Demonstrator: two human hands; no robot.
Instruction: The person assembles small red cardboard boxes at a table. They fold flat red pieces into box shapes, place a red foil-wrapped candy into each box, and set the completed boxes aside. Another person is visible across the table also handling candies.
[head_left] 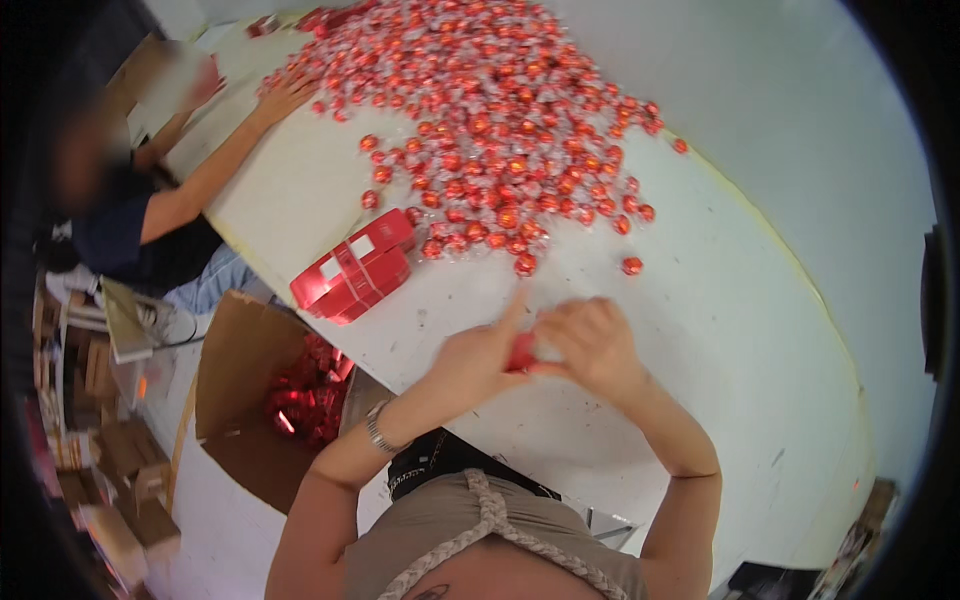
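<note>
"Taking the small red item (521,352) as the clock's centre, where do the person's hands stand?"

"The left hand (470,366) lies at nine o'clock, narrowed, apparently holding the item. The right hand (592,345) lies at three, fingers curled close to it; blur prevents telling whether it grips. The item is between them, over the white table (720,400). Its exact kind cannot be made out."

"Surroundings?"

"A broad pile of wrapped sweets (500,130) spreads at twelve o'clock. One lone sweet (632,266) sits apart at two. A red box (355,268) lies at ten, near the pile. An open cardboard box (235,390) stands towards nine, off the table's edge, with shiny red pieces (310,400) inside. A co-worker's hand (288,97) is at the pile's edge, between ten and eleven."

"Which step is in hand?"

"Judged to be two-handed finger work on the single item. Whether it is being turned, folded or opened remains unconfirmed."

"And the next move's requirement?"

"In the inspector's judgement, a steady left hold, with the right fingers placed precisely on the item and both hands clear of the nearest sweets."
</note>
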